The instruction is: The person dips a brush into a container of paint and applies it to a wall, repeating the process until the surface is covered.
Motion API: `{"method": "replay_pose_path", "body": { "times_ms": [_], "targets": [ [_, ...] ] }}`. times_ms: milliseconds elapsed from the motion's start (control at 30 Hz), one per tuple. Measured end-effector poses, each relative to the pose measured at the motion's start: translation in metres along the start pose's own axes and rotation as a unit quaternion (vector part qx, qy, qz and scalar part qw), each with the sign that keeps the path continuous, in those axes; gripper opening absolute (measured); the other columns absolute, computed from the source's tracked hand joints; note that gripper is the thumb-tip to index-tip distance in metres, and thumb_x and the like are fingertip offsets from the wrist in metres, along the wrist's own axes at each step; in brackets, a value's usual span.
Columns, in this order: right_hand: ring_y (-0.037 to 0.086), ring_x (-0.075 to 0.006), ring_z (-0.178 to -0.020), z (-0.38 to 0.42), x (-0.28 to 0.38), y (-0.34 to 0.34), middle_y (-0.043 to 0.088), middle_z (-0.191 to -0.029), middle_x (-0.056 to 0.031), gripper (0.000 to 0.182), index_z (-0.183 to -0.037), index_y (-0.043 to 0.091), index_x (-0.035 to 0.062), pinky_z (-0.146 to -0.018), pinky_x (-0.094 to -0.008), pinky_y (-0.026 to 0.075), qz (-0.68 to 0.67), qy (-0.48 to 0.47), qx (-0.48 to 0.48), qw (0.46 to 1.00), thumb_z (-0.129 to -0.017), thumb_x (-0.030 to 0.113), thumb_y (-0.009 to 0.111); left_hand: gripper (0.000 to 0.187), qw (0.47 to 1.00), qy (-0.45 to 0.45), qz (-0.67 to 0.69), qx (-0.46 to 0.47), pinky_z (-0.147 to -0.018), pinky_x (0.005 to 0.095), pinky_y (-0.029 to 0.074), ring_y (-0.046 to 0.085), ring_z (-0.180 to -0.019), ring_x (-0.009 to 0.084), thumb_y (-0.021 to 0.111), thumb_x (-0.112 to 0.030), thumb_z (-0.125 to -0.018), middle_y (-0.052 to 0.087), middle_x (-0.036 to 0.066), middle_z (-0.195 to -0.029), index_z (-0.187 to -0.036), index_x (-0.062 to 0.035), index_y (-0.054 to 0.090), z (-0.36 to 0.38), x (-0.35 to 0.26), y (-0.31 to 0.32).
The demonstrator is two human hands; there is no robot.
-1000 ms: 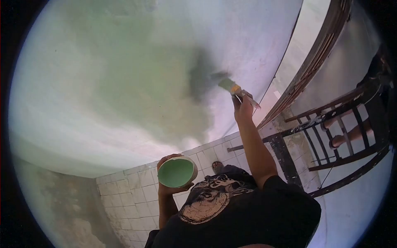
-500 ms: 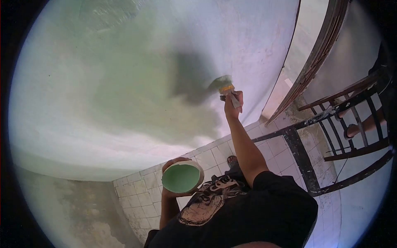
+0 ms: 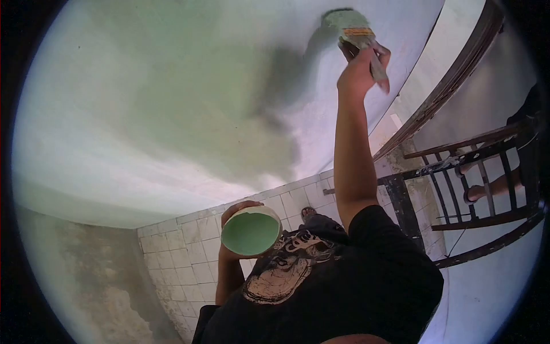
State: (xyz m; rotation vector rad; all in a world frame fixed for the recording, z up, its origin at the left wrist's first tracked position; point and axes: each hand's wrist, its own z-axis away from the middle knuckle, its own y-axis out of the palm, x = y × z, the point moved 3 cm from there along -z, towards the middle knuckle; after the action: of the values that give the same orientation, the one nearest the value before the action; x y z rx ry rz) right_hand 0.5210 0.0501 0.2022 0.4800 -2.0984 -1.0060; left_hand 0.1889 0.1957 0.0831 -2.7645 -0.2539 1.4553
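My right hand (image 3: 362, 66) grips a wide paintbrush (image 3: 358, 37) by its handle, arm stretched up and forward. The brush's bristles, coated in pale green, press against the wall (image 3: 200, 86), which carries a broad patch of green paint amid whiter areas. Low and to the left, my left hand (image 3: 230, 229) is wrapped around a round white bowl (image 3: 250, 233). Light green paint lines the inside of that bowl, which tilts toward me. Part of the left hand is hidden behind the bowl.
A dark, paint-spotted metal frame with bars (image 3: 472, 189) stands on the right, with another person's leg (image 3: 495, 186) behind it. White floor tiles (image 3: 197, 252) run along the wall's foot. A dark wooden door frame (image 3: 452, 92) rises at the right. A stained wall (image 3: 97, 275) is at lower left.
My right hand has moved the paintbrush up and to the right along the wall. The bowl in my left hand stays nearly in place. The view has shifted slightly.
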Motion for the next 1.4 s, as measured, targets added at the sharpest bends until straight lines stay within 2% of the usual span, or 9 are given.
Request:
{"method": "replay_pose_path", "body": {
  "times_ms": [167, 300, 500, 600, 867, 967, 1133, 1333, 1400],
  "targets": [
    [0.049, -0.0128, -0.069, 0.054, -0.098, -0.102, 0.048, -0.073, -0.0060, 0.013, -0.083, 0.044, 0.0019, -0.061, -0.0292, 0.047, 0.382, -0.117, 0.092, 0.912, -0.081, 0.007, 0.055, 0.090, 0.996, -0.028, 0.006, -0.088, -0.086, 0.0429, 0.047, 0.057, -0.100, 0.0303, 0.088, -0.032, -0.042, 0.056, 0.017, -0.106, -0.114, -0.0001, 0.045, 0.005, -0.001, 0.001],
    [0.051, -0.0115, -0.056, 0.099, -0.104, -0.149, 0.052, -0.065, -0.0051, 0.017, -0.075, 0.042, 0.0029, -0.049, -0.0278, 0.046, 0.310, 0.110, 0.061, 0.942, -0.079, 0.005, 0.059, 0.103, 1.000, -0.004, 0.000, -0.003, -0.087, 0.0472, 0.044, 0.048, -0.110, 0.0356, 0.088, -0.023, -0.047, 0.046, 0.023, -0.118, -0.129, -0.0078, 0.028, 0.007, 0.001, -0.001],
    [0.054, -0.0112, -0.053, 0.084, -0.089, -0.146, 0.054, -0.064, -0.0045, 0.015, -0.074, 0.042, 0.0043, -0.046, -0.0266, 0.046, 0.309, 0.199, 0.039, 0.929, -0.080, 0.006, 0.056, 0.104, 0.999, 0.002, 0.038, -0.015, -0.089, 0.0475, 0.044, 0.046, -0.113, 0.0348, 0.089, -0.019, -0.046, 0.046, 0.021, -0.120, -0.130, -0.0093, 0.027, 0.011, -0.004, 0.001],
    [0.056, -0.0194, -0.058, 0.020, -0.097, -0.080, 0.054, -0.064, -0.0115, 0.015, -0.074, 0.048, -0.0001, -0.055, -0.0341, 0.046, 0.393, -0.067, 0.049, 0.916, -0.075, 0.011, 0.058, 0.105, 0.999, -0.010, 0.031, -0.031, -0.090, 0.0469, 0.044, 0.046, -0.113, 0.0337, 0.089, -0.017, -0.045, 0.046, 0.021, -0.120, -0.129, -0.0087, 0.028, 0.014, -0.010, 0.005],
    [0.050, -0.0171, -0.068, -0.037, 0.018, 0.056, 0.051, -0.078, -0.0070, 0.014, -0.081, 0.042, 0.0000, -0.060, -0.0300, 0.042, -0.056, -0.050, 0.088, 0.993, -0.080, 0.009, 0.053, 0.104, 0.999, 0.001, -0.027, -0.037, -0.089, 0.0441, 0.044, 0.048, -0.111, 0.0331, 0.089, -0.023, -0.044, 0.047, 0.022, -0.118, -0.127, -0.0054, 0.029, 0.029, -0.015, 0.001],
    [0.041, -0.0140, -0.063, -0.010, -0.039, -0.015, 0.044, -0.070, -0.0044, 0.017, -0.076, 0.043, 0.0018, -0.057, -0.0315, 0.038, 0.294, -0.274, 0.113, 0.909, -0.081, 0.012, 0.056, 0.108, 0.997, 0.025, 0.014, -0.069, -0.088, 0.0433, 0.044, 0.049, -0.109, 0.0325, 0.091, -0.027, -0.041, 0.048, 0.022, -0.117, -0.127, -0.0047, 0.029, 0.039, -0.007, 0.001],
    [0.051, -0.0118, -0.063, 0.071, -0.088, -0.127, 0.054, -0.068, -0.0070, 0.016, -0.077, 0.045, 0.0042, -0.057, -0.0290, 0.045, 0.343, 0.017, 0.109, 0.933, -0.081, 0.011, 0.059, 0.105, 0.998, -0.012, -0.021, -0.066, -0.088, 0.0430, 0.044, 0.050, -0.108, 0.0319, 0.090, -0.023, -0.040, 0.049, 0.021, -0.116, -0.125, -0.0043, 0.032, 0.036, -0.012, 0.002],
    [0.051, -0.0120, -0.060, 0.077, -0.100, -0.164, 0.055, -0.065, -0.0069, 0.016, -0.074, 0.045, 0.0033, -0.055, -0.0285, 0.045, 0.339, 0.139, 0.070, 0.928, -0.078, 0.010, 0.060, 0.105, 0.998, -0.014, -0.014, -0.059, -0.088, 0.0407, 0.044, 0.051, -0.107, 0.0299, 0.090, -0.022, -0.040, 0.049, 0.019, -0.115, -0.125, -0.0020, 0.032, 0.027, -0.014, 0.004],
    [0.053, -0.0146, -0.060, 0.058, -0.087, -0.121, 0.055, -0.064, -0.0084, 0.016, -0.074, 0.046, 0.0027, -0.056, -0.0304, 0.045, 0.393, 0.064, 0.095, 0.912, -0.077, 0.010, 0.059, 0.101, 0.996, -0.007, -0.023, -0.088, -0.086, 0.0427, 0.046, 0.054, -0.104, 0.0307, 0.089, -0.024, -0.041, 0.052, 0.019, -0.112, -0.123, -0.0029, 0.034, 0.025, -0.017, 0.011]
  ]
}}
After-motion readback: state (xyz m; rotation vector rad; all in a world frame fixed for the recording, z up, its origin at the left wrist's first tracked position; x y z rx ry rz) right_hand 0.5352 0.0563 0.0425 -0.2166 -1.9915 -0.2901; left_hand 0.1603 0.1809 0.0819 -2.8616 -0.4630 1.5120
